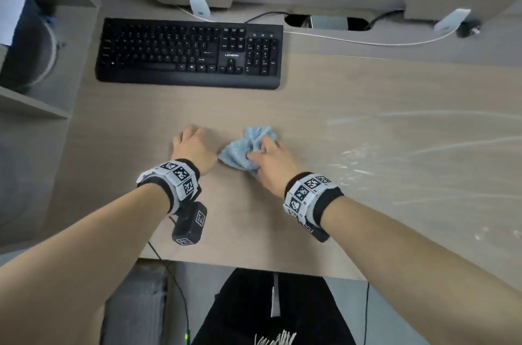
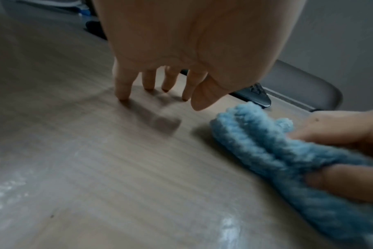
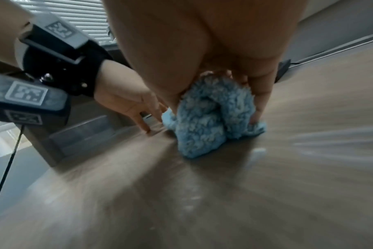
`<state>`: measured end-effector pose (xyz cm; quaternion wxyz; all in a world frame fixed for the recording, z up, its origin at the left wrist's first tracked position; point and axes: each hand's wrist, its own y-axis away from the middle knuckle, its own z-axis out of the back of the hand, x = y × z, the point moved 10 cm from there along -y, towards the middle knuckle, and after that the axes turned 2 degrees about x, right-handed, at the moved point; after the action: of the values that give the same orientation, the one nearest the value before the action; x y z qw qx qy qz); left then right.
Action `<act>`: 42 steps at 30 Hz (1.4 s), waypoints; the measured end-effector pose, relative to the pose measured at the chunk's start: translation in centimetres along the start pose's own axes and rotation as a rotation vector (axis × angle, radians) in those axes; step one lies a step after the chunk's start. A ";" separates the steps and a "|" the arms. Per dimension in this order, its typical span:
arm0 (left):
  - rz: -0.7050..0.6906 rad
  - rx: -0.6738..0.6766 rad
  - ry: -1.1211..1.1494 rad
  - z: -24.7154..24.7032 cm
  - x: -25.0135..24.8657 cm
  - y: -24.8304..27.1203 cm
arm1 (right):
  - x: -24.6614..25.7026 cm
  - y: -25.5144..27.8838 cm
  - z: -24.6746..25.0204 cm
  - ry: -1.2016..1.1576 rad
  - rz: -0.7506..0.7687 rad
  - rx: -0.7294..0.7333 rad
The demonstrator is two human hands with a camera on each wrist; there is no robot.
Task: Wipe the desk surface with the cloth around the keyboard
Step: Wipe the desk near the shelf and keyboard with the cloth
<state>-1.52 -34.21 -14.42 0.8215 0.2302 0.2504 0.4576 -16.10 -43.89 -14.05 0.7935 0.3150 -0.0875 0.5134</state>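
A fluffy light-blue cloth [image 1: 246,149] lies bunched on the wooden desk [image 1: 353,96], in front of the black keyboard [image 1: 189,53]. My right hand [image 1: 268,156] grips the cloth [image 3: 211,114] with curled fingers and holds it down on the desk. My left hand [image 1: 192,146] stands just left of the cloth, its straight fingertips [image 2: 122,96] touching the desk, holding nothing. In the left wrist view the cloth [image 2: 277,151] sits to the right of my left hand [image 2: 181,67], with right-hand fingers pinching it.
Wet streaks [image 1: 423,146] shine on the desk's right half. A white cable [image 1: 367,42] and a black cable run behind the keyboard past two white stands [image 1: 199,6]. A shelf unit [image 1: 36,84] borders the desk on the left. The desk's front edge [image 1: 254,265] is close behind my wrists.
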 end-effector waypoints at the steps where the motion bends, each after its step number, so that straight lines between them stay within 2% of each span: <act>1: 0.007 0.005 -0.012 0.0 -0.2 0.0 | -1.1 0.3 1.0 -0.025 0.004 -0.015; 3: 0.016 0.016 -0.032 -0.1 -0.4 0.0 | -4.9 0.8 3.5 -0.048 -0.062 -0.047; 6: 0.014 0.018 -0.041 0.0 -0.5 0.0 | -12.9 1.0 8.4 -0.075 -0.279 -0.185; 9: 0.009 0.010 -0.034 0.1 -0.2 0.2 | -16.1 -0.6 9.7 -0.033 -0.395 -0.221; 11: 0.005 0.011 -0.041 0.2 0.0 0.2 | -14.0 -1.7 9.1 0.022 -0.328 -0.199; 13: 0.002 -0.008 -0.054 0.6 0.1 0.0 | -9.9 -1.5 6.5 0.055 -0.179 -0.106; 17: -0.010 -0.017 -0.112 0.7 0.0 -0.2 | -2.1 3.3 -0.4 0.082 0.073 0.135; 19: -0.038 -0.006 -0.141 0.7 0.0 -0.2 | -0.7 5.6 -1.5 0.038 0.117 0.194; 21: -0.072 -0.005 -0.172 0.8 -0.2 -0.3 | -2.0 5.8 0.3 -0.121 0.029 0.157; 23: -0.138 -0.004 -0.209 0.8 -0.8 -0.5 | -5.0 5.2 3.9 -0.201 -0.126 -0.022; 26: -0.250 0.016 -0.249 0.3 -1.8 -0.7 | -9.9 5.5 8.4 -0.148 -0.343 -0.244; 29: -0.402 0.019 -0.302 -0.6 -3.1 -0.1 | -11.6 6.4 6.7 -0.011 -0.473 -0.187; 31: -0.497 0.035 -0.333 -1.1 -3.9 0.3 | -9.9 6.7 3.2 0.072 -0.487 -0.116; 33: -0.557 0.059 -0.360 -1.8 -4.0 0.7 | -6.5 7.5 0.3 0.067 -0.454 -0.122; 35: -0.581 0.077 -0.386 -2.3 -3.7 1.1 | -2.6 9.1 -2.2 0.005 -0.384 -0.127; 39: -0.564 0.085 -0.428 -2.4 -3.8 1.5 | 1.5 12.3 -6.0 -0.094 -0.199 0.033; 40: -0.560 0.090 -0.436 -2.2 -4.0 1.4 | 0.9 12.7 -5.2 -0.078 -0.189 -0.016; 41: -0.558 0.093 -0.443 -2.0 -4.3 1.3 | -0.7 13.3 -3.6 -0.160 -0.240 -0.110; 42: -0.560 0.093 -0.452 -1.8 -4.5 1.1 | -3.2 13.7 -2.0 -0.229 -0.354 -0.230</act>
<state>-5.40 -37.32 -14.24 0.9383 0.2849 0.1362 0.1405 -29.86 -41.41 -11.45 0.8867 0.2891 -0.1785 0.3137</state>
